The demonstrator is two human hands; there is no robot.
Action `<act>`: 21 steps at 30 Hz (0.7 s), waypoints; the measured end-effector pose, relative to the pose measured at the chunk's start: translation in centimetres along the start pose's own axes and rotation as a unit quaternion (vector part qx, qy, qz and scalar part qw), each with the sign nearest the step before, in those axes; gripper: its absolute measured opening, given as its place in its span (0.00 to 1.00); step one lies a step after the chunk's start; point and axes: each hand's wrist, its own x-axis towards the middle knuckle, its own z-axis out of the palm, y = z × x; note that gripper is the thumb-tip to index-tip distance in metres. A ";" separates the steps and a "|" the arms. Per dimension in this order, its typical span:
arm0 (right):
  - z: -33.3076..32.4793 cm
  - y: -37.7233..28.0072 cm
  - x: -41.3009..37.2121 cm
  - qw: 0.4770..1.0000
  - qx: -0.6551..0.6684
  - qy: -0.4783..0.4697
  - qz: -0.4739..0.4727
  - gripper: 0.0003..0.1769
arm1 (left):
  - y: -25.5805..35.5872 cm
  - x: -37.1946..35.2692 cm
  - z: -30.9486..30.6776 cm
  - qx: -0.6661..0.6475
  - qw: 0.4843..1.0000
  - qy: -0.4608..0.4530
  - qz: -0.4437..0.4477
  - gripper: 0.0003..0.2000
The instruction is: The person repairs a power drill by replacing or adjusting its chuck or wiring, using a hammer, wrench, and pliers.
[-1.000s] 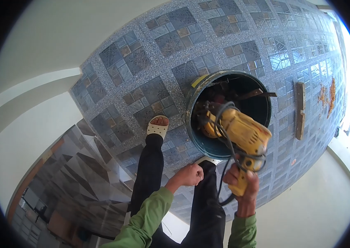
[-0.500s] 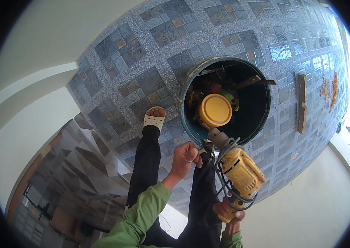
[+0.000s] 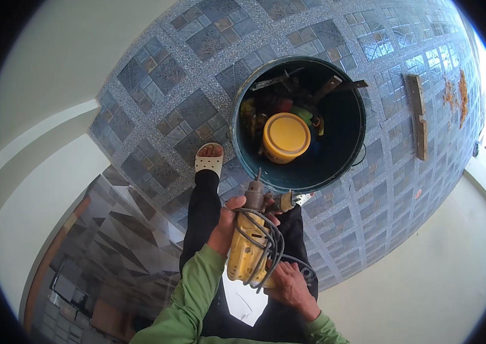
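Observation:
A worn yellow power drill (image 3: 244, 252) with a thin bit in its chuck points toward the bucket. Its grey cord (image 3: 276, 243) is wound loosely around the body. My left hand (image 3: 224, 225) supports the front of the drill just behind the chuck, its fingers partly hidden beneath. At the rear, my right hand (image 3: 293, 291) is closed around the handle and part of the cord. Just ahead of the bit stands a large dark green bucket (image 3: 343, 172). Inside it are a yellow lidded tub (image 3: 286, 136) and jumbled tools, some too dark to make out.
A length of wood (image 3: 418, 117) lies on the tiled floor (image 3: 380, 223) to the right, with orange-brown shavings (image 3: 463, 98) beyond it. My sandalled foot (image 3: 208, 160) is left of the bucket. A pale wall (image 3: 42, 80) rises at the left.
The drill has swung left and turned more upright in front of my body. My left hand, earlier beside it and curled, now holds its front. The view has shifted slightly.

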 end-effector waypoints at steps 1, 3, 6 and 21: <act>0.1 0.1 0.0 0.999 0.022 -0.043 0.020 0.33 | -0.1 -0.2 -0.1 -0.008 1.000 0.029 0.008 0.34; -1.2 -0.1 0.5 0.993 0.088 -0.073 0.036 0.35 | 0.5 0.2 -0.5 -0.011 1.000 -0.011 -0.018 0.34; -4.7 -1.5 1.1 0.972 0.154 -0.158 0.084 0.43 | 0.0 -0.2 -0.3 -0.031 0.999 -0.020 -0.040 0.34; -7.4 -1.2 10.2 0.978 0.112 0.154 0.088 0.13 | -2.5 0.8 -2.2 -0.122 0.992 0.019 -0.019 0.29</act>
